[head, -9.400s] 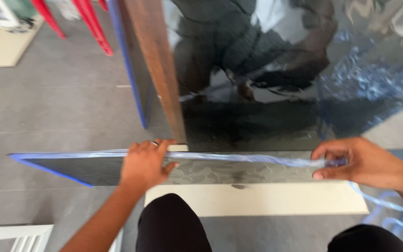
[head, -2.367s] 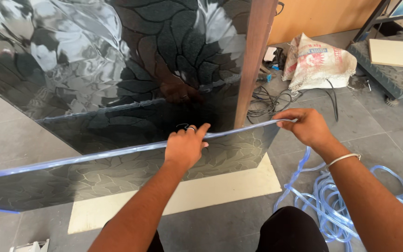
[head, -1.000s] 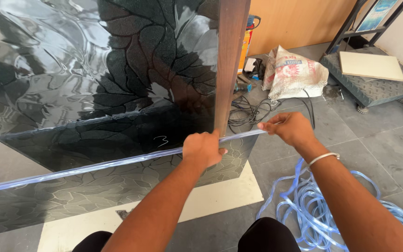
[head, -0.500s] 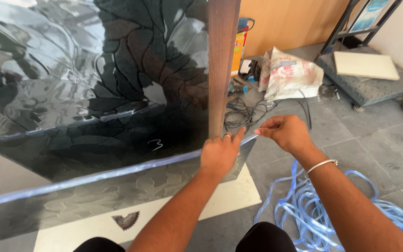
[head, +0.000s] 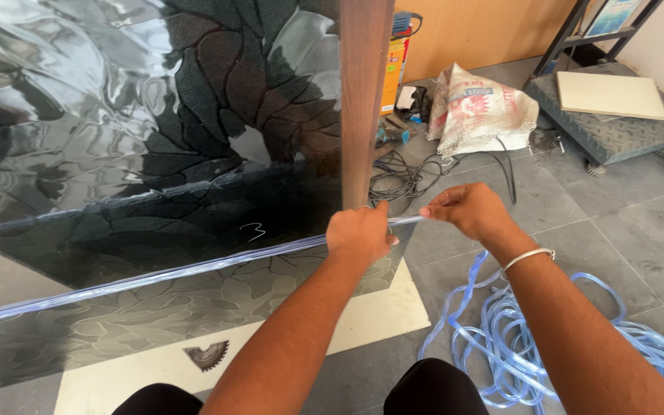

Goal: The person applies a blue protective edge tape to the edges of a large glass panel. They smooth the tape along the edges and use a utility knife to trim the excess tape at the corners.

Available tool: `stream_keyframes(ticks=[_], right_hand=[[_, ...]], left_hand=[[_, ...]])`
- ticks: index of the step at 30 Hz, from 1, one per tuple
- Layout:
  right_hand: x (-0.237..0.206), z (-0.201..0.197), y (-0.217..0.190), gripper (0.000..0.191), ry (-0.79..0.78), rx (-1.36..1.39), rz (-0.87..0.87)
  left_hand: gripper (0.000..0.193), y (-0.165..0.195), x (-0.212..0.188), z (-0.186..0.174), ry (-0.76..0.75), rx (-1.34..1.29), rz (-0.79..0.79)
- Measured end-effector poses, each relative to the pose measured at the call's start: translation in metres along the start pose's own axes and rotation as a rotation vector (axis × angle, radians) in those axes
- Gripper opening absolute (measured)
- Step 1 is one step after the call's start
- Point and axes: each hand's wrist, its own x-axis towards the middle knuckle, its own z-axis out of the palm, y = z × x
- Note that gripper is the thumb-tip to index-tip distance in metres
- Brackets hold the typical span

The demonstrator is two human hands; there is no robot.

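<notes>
A dark glossy panel (head: pixel 155 323) with a leaf pattern stands on edge in front of me. A clear blue plastic strip (head: pixel 155 273) runs along its top edge. My left hand (head: pixel 359 230) presses down on the strip near the panel's right corner. Just past that corner, my right hand (head: pixel 466 209) pinches the strip's free end, a bracelet on its wrist. A larger dark patterned panel (head: pixel 132 115) with a brown wooden edge (head: pixel 363 92) leans behind.
Loose coils of the blue strip (head: pixel 547 346) lie on the grey tiled floor at my right. A white sack (head: pixel 482 107), black cables (head: pixel 401 173) and a metal platform trolley (head: pixel 616 123) sit beyond. A circular saw blade (head: pixel 207 356) lies on a pale board (head: pixel 370 315) below the panel.
Both hands have worked rightward along the panel's top edge, fitting the strip. They now sit close together at the right corner, and my view has swung right.
</notes>
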Motion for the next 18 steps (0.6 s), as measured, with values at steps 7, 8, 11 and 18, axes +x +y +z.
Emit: stream_keyframes(ticks=[7, 8, 11, 18], right_hand=[[0.006, 0.002, -0.013, 0.038, 0.078, -0.192, -0.037], [0.009, 0.003, -0.014, 0.038, 0.066, -0.193, -0.058], [0.012, 0.0, -0.012, 0.038, -0.008, -0.134, -0.038], [0.009, -0.006, -0.014, 0.04, -0.094, -0.189, 0.053]], left_hand=[[0.087, -0.004, -0.002, 0.013, 0.216, 0.043, 0.19], [0.089, -0.004, -0.002, 0.015, 0.269, 0.082, 0.243], [0.085, -0.004, -0.001, 0.017, 0.189, 0.098, 0.236], [0.052, 0.002, 0.002, 0.009, 0.106, 0.068, 0.16]])
